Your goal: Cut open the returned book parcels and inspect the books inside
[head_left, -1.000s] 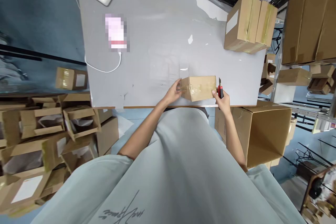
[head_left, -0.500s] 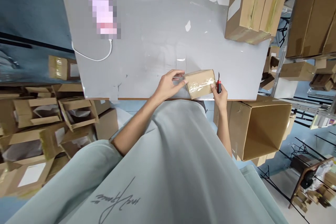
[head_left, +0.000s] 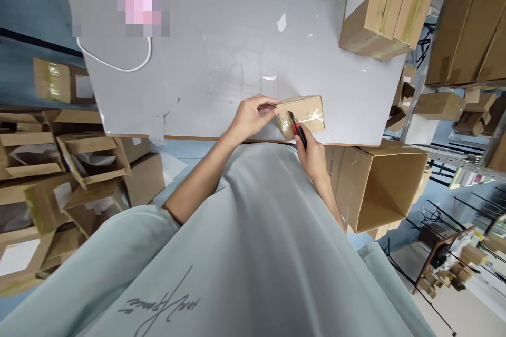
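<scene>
A small cardboard box (head_left: 306,109) with shiny clear tape on its side sits at the near edge of the grey table (head_left: 221,58). My left hand (head_left: 253,115) grips the box's left end between thumb and fingers. In my right hand (head_left: 313,155) is a red and black utility knife (head_left: 299,130). Its tip lies over the taped face near the box's left end; whether the blade touches the tape I cannot tell.
Two taped cartons (head_left: 389,8) stand at the table's back right. A large carton (head_left: 389,187) opens below the right edge. Several opened boxes (head_left: 89,158) are stacked on the left. A white cable (head_left: 130,70) runs from a pixelated object. Paper scraps (head_left: 282,22) lie on the tabletop.
My right hand has left the box's right end and swung the knife leftward over the taped face. My left hand has closed on the left end. The view has shifted slightly.
</scene>
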Demonstrator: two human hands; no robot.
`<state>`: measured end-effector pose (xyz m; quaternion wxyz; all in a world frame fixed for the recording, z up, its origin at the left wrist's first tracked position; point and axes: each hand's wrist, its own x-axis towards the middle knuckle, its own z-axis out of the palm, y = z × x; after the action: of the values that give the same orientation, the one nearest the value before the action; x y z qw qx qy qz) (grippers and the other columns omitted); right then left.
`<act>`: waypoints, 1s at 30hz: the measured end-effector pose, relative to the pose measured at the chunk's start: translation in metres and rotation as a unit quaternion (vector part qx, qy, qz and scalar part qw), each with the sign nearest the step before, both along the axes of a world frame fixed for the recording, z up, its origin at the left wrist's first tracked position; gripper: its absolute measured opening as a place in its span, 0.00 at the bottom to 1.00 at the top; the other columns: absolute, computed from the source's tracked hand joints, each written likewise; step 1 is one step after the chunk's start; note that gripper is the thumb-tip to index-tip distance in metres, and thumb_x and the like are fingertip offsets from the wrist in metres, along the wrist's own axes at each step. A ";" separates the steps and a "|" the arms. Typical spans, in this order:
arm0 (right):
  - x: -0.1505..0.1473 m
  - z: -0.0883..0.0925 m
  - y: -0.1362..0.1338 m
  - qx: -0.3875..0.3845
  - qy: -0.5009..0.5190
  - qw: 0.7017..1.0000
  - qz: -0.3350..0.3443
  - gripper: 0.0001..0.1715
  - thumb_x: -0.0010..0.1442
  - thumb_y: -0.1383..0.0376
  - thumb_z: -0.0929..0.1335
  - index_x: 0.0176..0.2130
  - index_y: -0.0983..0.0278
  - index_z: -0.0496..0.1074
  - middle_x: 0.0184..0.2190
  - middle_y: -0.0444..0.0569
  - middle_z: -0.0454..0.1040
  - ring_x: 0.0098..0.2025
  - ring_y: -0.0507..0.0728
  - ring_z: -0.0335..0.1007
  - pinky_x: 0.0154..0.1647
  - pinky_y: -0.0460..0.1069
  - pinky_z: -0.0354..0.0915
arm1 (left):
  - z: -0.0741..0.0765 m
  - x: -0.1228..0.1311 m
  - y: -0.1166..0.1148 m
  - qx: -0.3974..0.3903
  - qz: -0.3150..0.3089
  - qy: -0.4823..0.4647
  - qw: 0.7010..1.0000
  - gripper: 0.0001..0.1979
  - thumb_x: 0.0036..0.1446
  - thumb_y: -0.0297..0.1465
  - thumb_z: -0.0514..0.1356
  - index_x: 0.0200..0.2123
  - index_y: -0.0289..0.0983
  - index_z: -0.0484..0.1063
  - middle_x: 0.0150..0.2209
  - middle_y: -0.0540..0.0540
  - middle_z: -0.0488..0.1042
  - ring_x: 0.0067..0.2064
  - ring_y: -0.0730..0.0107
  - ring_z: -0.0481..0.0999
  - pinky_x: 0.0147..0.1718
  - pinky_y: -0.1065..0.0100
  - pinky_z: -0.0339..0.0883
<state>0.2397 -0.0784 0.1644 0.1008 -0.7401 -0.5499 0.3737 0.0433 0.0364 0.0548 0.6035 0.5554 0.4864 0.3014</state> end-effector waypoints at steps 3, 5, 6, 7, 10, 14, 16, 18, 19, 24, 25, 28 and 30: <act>-0.013 0.000 0.003 -0.039 -0.026 0.999 0.020 0.33 0.82 0.60 0.61 0.80 0.56 0.64 0.69 0.53 0.82 0.64 0.65 0.83 0.63 0.57 0.77 | -0.002 0.001 -0.001 0.001 0.002 -0.004 1.000 0.14 0.66 0.37 0.70 0.52 0.40 0.87 0.55 0.42 0.86 0.56 0.56 0.87 0.65 0.52 0.81; -0.017 0.001 0.005 -0.054 -0.046 0.997 0.031 0.34 0.82 0.61 0.61 0.81 0.55 0.64 0.69 0.53 0.81 0.66 0.65 0.82 0.64 0.58 0.77 | -0.002 0.001 -0.002 -0.002 0.007 -0.004 1.000 0.15 0.66 0.39 0.71 0.52 0.40 0.87 0.54 0.42 0.86 0.56 0.56 0.87 0.65 0.53 0.81; -0.019 0.002 0.005 -0.060 -0.056 0.996 0.035 0.34 0.82 0.61 0.61 0.81 0.55 0.63 0.69 0.53 0.81 0.65 0.65 0.82 0.64 0.58 0.77 | -0.002 0.002 -0.002 -0.003 0.010 -0.003 1.000 0.15 0.66 0.40 0.71 0.52 0.40 0.87 0.54 0.41 0.86 0.55 0.56 0.87 0.65 0.53 0.81; -0.020 0.003 0.005 -0.065 -0.066 0.995 0.039 0.34 0.82 0.61 0.61 0.81 0.54 0.63 0.68 0.54 0.82 0.65 0.66 0.83 0.63 0.58 0.77 | -0.002 0.002 -0.002 -0.004 0.012 -0.002 1.000 0.15 0.66 0.40 0.72 0.52 0.40 0.87 0.54 0.41 0.86 0.55 0.56 0.87 0.64 0.52 0.81; -0.025 0.007 0.004 -0.081 -0.097 0.991 0.052 0.35 0.83 0.60 0.60 0.83 0.54 0.61 0.65 0.56 0.84 0.61 0.66 0.84 0.60 0.58 0.78 | -0.001 0.003 -0.004 -0.002 0.013 -0.001 1.000 0.16 0.66 0.40 0.71 0.53 0.39 0.87 0.54 0.41 0.86 0.55 0.56 0.87 0.64 0.53 0.81; -0.040 0.012 0.004 -0.131 -0.165 0.975 0.075 0.36 0.85 0.60 0.57 0.85 0.57 0.55 0.55 0.57 0.87 0.52 0.66 0.86 0.56 0.56 0.78 | -0.001 0.006 -0.004 -0.004 0.020 0.003 1.000 0.16 0.67 0.42 0.70 0.52 0.39 0.86 0.55 0.41 0.87 0.55 0.56 0.87 0.62 0.55 0.82; -0.050 0.014 0.005 -0.160 -0.203 0.962 0.090 0.37 0.85 0.62 0.55 0.86 0.58 0.51 0.52 0.57 0.87 0.49 0.65 0.86 0.54 0.56 0.78 | -0.002 0.008 -0.004 -0.003 0.024 0.010 1.000 0.16 0.66 0.42 0.71 0.51 0.39 0.86 0.54 0.42 0.87 0.54 0.56 0.87 0.61 0.55 0.83; -0.058 0.015 0.006 -0.178 -0.234 0.950 0.102 0.38 0.85 0.65 0.55 0.87 0.60 0.47 0.51 0.59 0.87 0.48 0.64 0.87 0.53 0.55 0.78 | -0.004 0.009 -0.004 0.000 0.028 0.014 1.000 0.15 0.65 0.42 0.71 0.50 0.40 0.86 0.53 0.42 0.88 0.53 0.56 0.88 0.60 0.56 0.83; -0.061 0.016 0.007 -0.183 -0.247 0.946 0.108 0.39 0.84 0.65 0.55 0.87 0.60 0.46 0.52 0.59 0.87 0.48 0.64 0.87 0.53 0.55 0.78 | -0.005 0.010 -0.003 0.002 0.031 0.015 0.999 0.15 0.65 0.41 0.70 0.49 0.40 0.86 0.52 0.42 0.88 0.53 0.56 0.88 0.59 0.56 0.83; -0.066 0.026 0.009 -0.196 -0.273 0.932 0.132 0.41 0.83 0.67 0.56 0.87 0.62 0.44 0.49 0.61 0.87 0.46 0.65 0.87 0.50 0.55 0.79 | -0.002 0.013 -0.007 0.011 0.048 0.042 0.998 0.12 0.65 0.39 0.69 0.48 0.40 0.87 0.51 0.44 0.89 0.50 0.57 0.88 0.57 0.57 0.84; -0.065 0.029 0.009 -0.200 -0.277 0.930 0.136 0.40 0.83 0.67 0.57 0.87 0.62 0.45 0.48 0.62 0.87 0.46 0.65 0.88 0.50 0.55 0.80 | -0.001 0.013 -0.009 0.016 0.051 0.052 0.997 0.12 0.65 0.38 0.69 0.47 0.41 0.87 0.51 0.45 0.89 0.49 0.58 0.88 0.56 0.57 0.84; -0.064 0.034 0.014 -0.208 -0.288 0.923 0.143 0.39 0.83 0.66 0.60 0.86 0.61 0.50 0.47 0.63 0.87 0.46 0.67 0.88 0.48 0.56 0.80 | 0.002 0.015 -0.012 0.025 0.056 0.076 0.995 0.12 0.66 0.37 0.68 0.48 0.41 0.87 0.51 0.45 0.88 0.47 0.60 0.88 0.54 0.60 0.84; -0.065 0.032 0.018 -0.207 -0.289 0.923 0.148 0.39 0.83 0.65 0.59 0.86 0.61 0.50 0.47 0.64 0.87 0.47 0.67 0.88 0.48 0.56 0.80 | 0.003 0.015 -0.012 0.028 0.055 0.086 0.994 0.12 0.67 0.37 0.67 0.49 0.41 0.87 0.52 0.45 0.88 0.46 0.61 0.87 0.52 0.61 0.83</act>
<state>0.1751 -0.0606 0.1966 -0.2749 -0.7304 -0.5688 0.2596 0.0583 0.0243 0.0579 0.5257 0.5684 0.5579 0.2990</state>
